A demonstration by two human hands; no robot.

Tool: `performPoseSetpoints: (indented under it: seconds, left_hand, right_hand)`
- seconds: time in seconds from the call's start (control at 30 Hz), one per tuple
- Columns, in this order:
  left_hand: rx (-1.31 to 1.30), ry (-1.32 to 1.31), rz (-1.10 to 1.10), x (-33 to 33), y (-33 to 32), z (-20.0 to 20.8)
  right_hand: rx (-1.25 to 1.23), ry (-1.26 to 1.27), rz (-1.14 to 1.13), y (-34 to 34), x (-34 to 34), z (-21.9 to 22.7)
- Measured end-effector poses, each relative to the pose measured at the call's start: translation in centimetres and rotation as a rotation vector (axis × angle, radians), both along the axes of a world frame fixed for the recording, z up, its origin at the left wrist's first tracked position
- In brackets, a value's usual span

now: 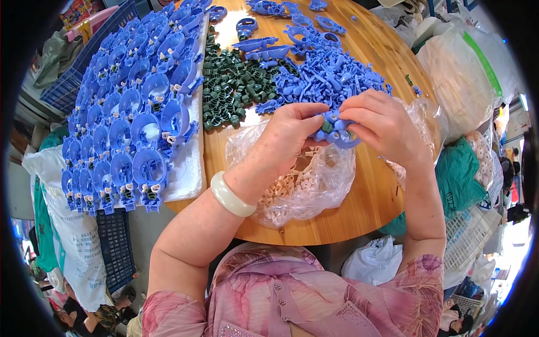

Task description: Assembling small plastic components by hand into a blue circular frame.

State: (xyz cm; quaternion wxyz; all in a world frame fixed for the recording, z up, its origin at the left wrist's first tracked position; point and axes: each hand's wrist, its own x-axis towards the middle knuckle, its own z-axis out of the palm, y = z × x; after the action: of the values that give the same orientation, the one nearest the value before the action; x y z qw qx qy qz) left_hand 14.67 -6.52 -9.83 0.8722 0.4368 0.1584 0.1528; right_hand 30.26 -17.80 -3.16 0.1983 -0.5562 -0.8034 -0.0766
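Observation:
Between both hands, above the near middle of the table, is a blue plastic toy part (340, 137) with a dark green piece set in it. My left hand (289, 132) grips its left side, thumb on top and fingers partly hidden beneath. Closed on the right side of the same part is my right hand (382, 123), thumb and forefinger pinching near its top. Just below the hands lies a clear plastic bag (331, 191) with many small beige plastic pieces (292, 188). A heap of small blue pieces (331, 73) rises directly behind the hands.
A pile of dark green pieces (233, 84) lies left of the blue heap on the wooden table (359, 216). Rows of blue ring-shaped assemblies (149, 129) cover a white board (188, 174) at left. Stuffed plastic bags (457, 73) crowd the right side.

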Motion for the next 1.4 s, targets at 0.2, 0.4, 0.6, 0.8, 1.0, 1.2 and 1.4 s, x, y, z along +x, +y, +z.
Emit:
performPoseSetpoints:
  seconds: [0.2, 0.4, 0.6, 0.8, 1.0, 1.2, 1.4]
  left_hand:
    - [0.047, 0.009, 0.027, -0.1, -0.1, 0.1]
    - [0.052, 0.031, 0.014, -0.2, 0.0, 0.3]
    - [0.049, 0.056, 0.006, -0.2, 0.0, 0.0]
    - [0.042, 0.054, -0.001, -0.2, 0.0, 0.1]
    - [0.049, 0.055, -0.012, -0.2, 0.1, 0.0]
    - [0.067, 0.067, -0.014, -0.1, 0.1, -0.1]
    - [0.078, 0.079, -0.007, -0.1, -0.1, 0.2]
  right_hand:
    - [0.062, 0.067, -0.067, -0.8, 0.0, -0.2]
    - [0.005, 0.255, -0.155, -0.8, -0.1, -0.9]
    - [0.001, 0.273, -0.136, -0.5, 0.3, -1.7]
    - [-0.026, 0.330, -0.161, -0.6, 0.4, -2.1]
    - [-0.022, 0.324, -0.149, -0.7, 0.3, -2.1]
    - [0.012, 0.253, -0.148, -0.8, 0.1, -2.1]
    - [0.004, 0.243, -0.119, -0.8, 0.3, -2.0]
